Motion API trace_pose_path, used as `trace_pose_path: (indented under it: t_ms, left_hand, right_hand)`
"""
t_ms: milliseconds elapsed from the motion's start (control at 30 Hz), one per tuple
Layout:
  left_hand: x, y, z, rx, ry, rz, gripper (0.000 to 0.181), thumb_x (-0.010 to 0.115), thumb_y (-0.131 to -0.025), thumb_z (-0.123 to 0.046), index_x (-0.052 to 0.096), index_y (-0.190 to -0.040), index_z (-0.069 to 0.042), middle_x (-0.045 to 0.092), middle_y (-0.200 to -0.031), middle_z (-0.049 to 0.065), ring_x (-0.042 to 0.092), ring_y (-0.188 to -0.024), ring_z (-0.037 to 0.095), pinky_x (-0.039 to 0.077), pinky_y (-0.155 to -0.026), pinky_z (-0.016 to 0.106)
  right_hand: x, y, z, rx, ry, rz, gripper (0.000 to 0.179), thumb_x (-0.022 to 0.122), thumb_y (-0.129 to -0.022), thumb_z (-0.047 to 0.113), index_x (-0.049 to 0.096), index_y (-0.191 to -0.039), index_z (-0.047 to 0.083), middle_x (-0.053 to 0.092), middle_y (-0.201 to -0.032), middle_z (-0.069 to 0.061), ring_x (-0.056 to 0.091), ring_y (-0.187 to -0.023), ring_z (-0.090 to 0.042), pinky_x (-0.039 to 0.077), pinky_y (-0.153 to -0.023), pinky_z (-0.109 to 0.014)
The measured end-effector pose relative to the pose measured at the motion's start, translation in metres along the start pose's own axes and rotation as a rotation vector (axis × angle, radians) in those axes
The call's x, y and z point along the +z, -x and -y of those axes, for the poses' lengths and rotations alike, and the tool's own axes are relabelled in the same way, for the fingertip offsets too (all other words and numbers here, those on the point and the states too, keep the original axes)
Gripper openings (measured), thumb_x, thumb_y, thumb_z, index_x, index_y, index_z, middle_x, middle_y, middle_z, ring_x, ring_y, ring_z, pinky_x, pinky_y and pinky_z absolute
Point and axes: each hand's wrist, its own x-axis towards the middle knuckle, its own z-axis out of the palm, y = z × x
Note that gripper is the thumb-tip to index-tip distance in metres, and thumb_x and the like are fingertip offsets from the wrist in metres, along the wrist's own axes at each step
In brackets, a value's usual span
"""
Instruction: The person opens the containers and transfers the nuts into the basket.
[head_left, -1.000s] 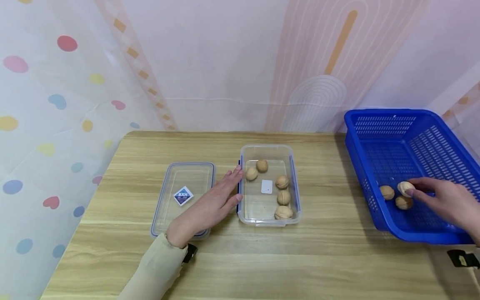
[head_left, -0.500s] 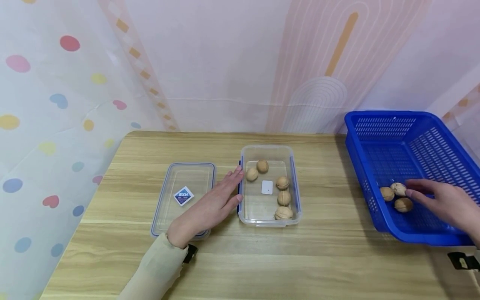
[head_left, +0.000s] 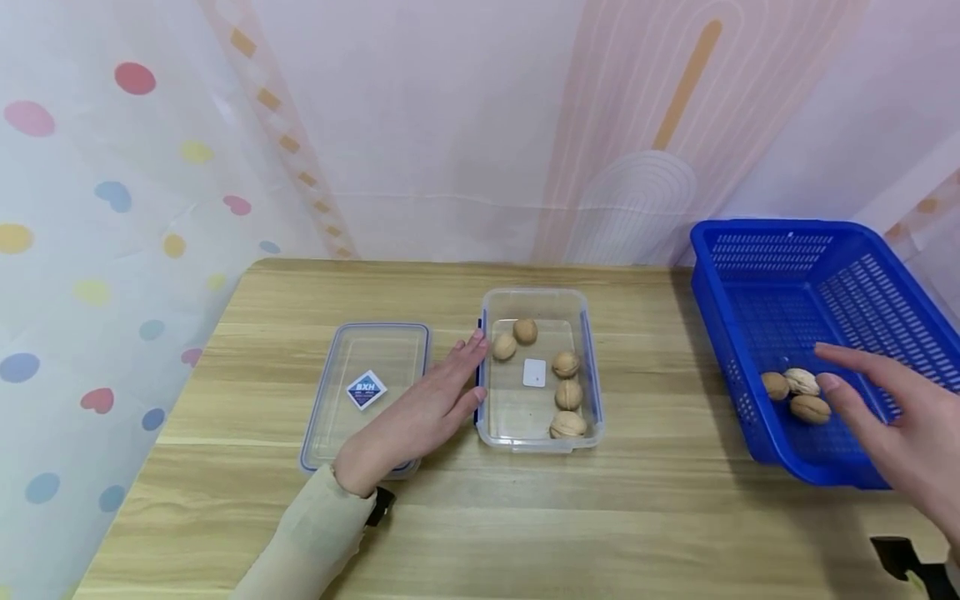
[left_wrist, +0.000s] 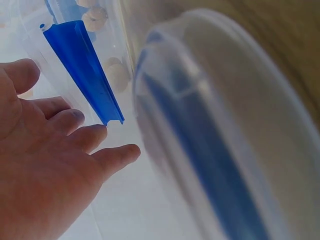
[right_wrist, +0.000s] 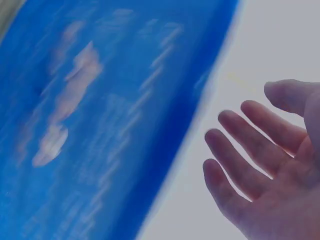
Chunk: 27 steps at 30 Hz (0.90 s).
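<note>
Inside the blue basket [head_left: 708,308], three walnuts lie close together near the left wall: a pale walnut [head_left: 802,382], a darker walnut [head_left: 810,409] and another walnut [head_left: 775,386]. My right hand [head_left: 903,421] hovers over the basket's near right part, thumb and fingers apart and holding nothing. My left hand [head_left: 420,417] reaches across the clear lid, its straight fingertips against the left side of the clear plastic box [head_left: 517,421]. Several walnuts sit in the box, among them a walnut [head_left: 567,425] at the near right corner. A blue clip [left_wrist: 82,67] shows beside my left fingers in the left wrist view.
The clear lid [head_left: 337,400] with a blue seal and a BXH sticker [head_left: 367,390] lies left of the box, partly under my left forearm. Behind the wooden table [head_left: 645,517] hangs a patterned curtain [head_left: 450,125].
My right hand has let go of the pale walnut, which now lies beside the other two in the basket. The hand has opened and drawn back towards me. The left hand has stayed still.
</note>
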Motion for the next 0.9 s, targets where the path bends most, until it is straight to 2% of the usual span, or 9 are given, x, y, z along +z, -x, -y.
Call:
trace_pose_path:
  t_ms: [67,100,200,300,400,467,567,767,900]
  left_hand:
    - [0.0,0.0,-0.001,-0.004,-0.004,0.002,0.063,0.042,-0.113,-0.031,0.017,-0.166,-0.008,0.009,-0.172,0.007,0.014,-0.157,0.035,0.019,-0.124,0.058]
    - [0.0,0.0,-0.001,-0.005,-0.004,0.004,0.063,0.042,-0.113,-0.032,0.017,-0.166,-0.008,0.009,-0.172,0.007,0.014,-0.157,0.035,0.019,-0.124,0.058]
    - [-0.001,0.0,-0.001,-0.01,-0.007,0.013,0.063,0.041,-0.113,-0.033,0.016,-0.166,-0.008,0.008,-0.172,0.006,0.014,-0.157,0.034,0.019,-0.124,0.059]
    - [-0.001,-0.001,-0.001,-0.013,-0.006,0.019,0.063,0.04,-0.114,-0.033,0.015,-0.166,-0.009,0.008,-0.173,0.006,0.013,-0.158,0.034,0.019,-0.124,0.059]
    - [-0.002,0.0,-0.001,-0.016,-0.006,0.015,0.063,0.04,-0.113,-0.033,0.015,-0.166,-0.009,0.008,-0.172,0.006,0.013,-0.158,0.034,0.019,-0.123,0.059]
    - [-0.001,0.0,-0.001,-0.014,-0.007,0.013,0.063,0.041,-0.113,-0.033,0.016,-0.166,-0.008,0.008,-0.172,0.006,0.013,-0.158,0.034,0.019,-0.123,0.059]
    - [-0.001,0.001,-0.001,-0.017,-0.008,0.016,0.063,0.041,-0.113,-0.033,0.017,-0.166,-0.008,0.009,-0.172,0.006,0.013,-0.158,0.034,0.019,-0.124,0.058]
    - [-0.002,0.001,-0.001,-0.013,-0.016,0.01,0.063,0.043,-0.113,-0.033,0.019,-0.166,-0.007,0.009,-0.172,0.006,0.014,-0.158,0.034,0.02,-0.123,0.058]
    - [-0.002,0.0,-0.001,-0.01,-0.021,0.012,0.063,0.042,-0.113,-0.033,0.019,-0.166,-0.007,0.01,-0.172,0.006,0.014,-0.158,0.034,0.02,-0.124,0.058]
  right_hand:
    - [0.0,0.0,0.019,-0.028,-0.019,-0.033,0.029,0.066,-0.102,0.008,0.068,-0.129,-0.004,0.066,-0.132,-0.025,0.034,-0.122,0.027,0.022,-0.103,-0.001]
    - [0.0,-0.001,0.029,-0.036,-0.026,-0.041,0.029,0.066,-0.102,0.008,0.069,-0.129,-0.003,0.066,-0.134,-0.022,0.034,-0.124,0.026,0.023,-0.102,-0.001]
    - [0.003,0.0,0.055,-0.057,-0.06,-0.067,0.032,0.07,-0.099,0.007,0.071,-0.13,0.002,0.068,-0.132,-0.021,0.042,-0.124,0.021,0.029,-0.097,-0.001]
    - [0.011,-0.001,0.074,-0.09,-0.133,-0.087,0.034,0.073,-0.096,0.005,0.073,-0.129,0.007,0.071,-0.129,-0.005,0.054,-0.113,0.015,0.035,-0.089,-0.004]
    - [0.025,-0.006,0.087,-0.148,-0.209,-0.096,0.031,0.074,-0.095,0.009,0.075,-0.127,0.009,0.073,-0.125,0.001,0.059,-0.113,0.009,0.04,-0.093,-0.007]
    - [0.035,-0.009,0.093,-0.186,-0.25,-0.093,0.029,0.073,-0.097,0.012,0.075,-0.125,0.007,0.074,-0.122,-0.003,0.06,-0.111,0.007,0.041,-0.095,-0.009]
    - [0.049,-0.014,0.101,-0.227,-0.289,-0.066,0.029,0.073,-0.096,0.011,0.075,-0.124,0.005,0.074,-0.12,-0.011,0.061,-0.12,0.0,0.04,-0.103,-0.011]
    - [0.071,-0.03,0.115,-0.192,-0.291,0.034,0.035,0.075,-0.093,0.004,0.073,-0.127,0.01,0.073,-0.124,-0.004,0.067,-0.116,-0.021,0.042,-0.1,-0.013]
    - [0.087,-0.042,0.118,-0.165,-0.288,0.084,0.03,0.073,-0.096,0.01,0.074,-0.126,0.01,0.073,-0.125,-0.006,0.068,-0.117,-0.026,0.052,-0.098,-0.035]
